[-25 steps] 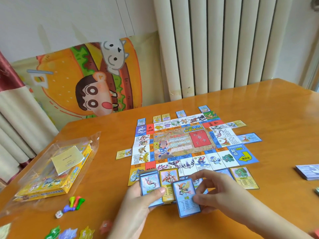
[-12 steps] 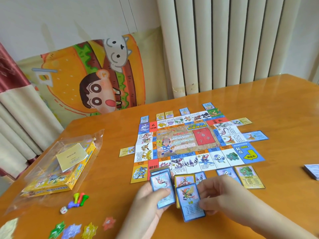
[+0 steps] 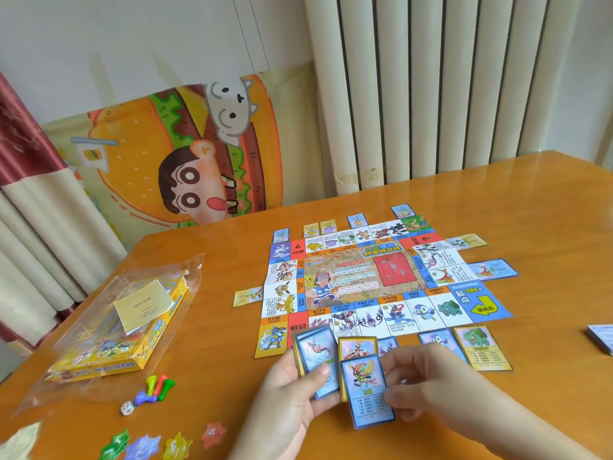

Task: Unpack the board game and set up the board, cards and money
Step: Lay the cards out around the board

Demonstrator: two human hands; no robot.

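Observation:
The paper game board lies flat on the wooden table, with property cards laid around its edges. My left hand holds a small stack of cards just below the board's near edge, a blue card on top. My right hand pinches a single blue card beside that stack. A yellow-bordered card shows between the two. A yellow card with a green creature and a blue card lie along the near edge to the right.
The yellow game box sits in a clear plastic bag at the left, a paper slip on top. Coloured pawns, a die and star-shaped tokens lie near the front left. Another card pile sits at the right edge.
The view has shifted, so the board sits further right and lower. Both hands hold the same cards; the single blue card stays beside the stack.

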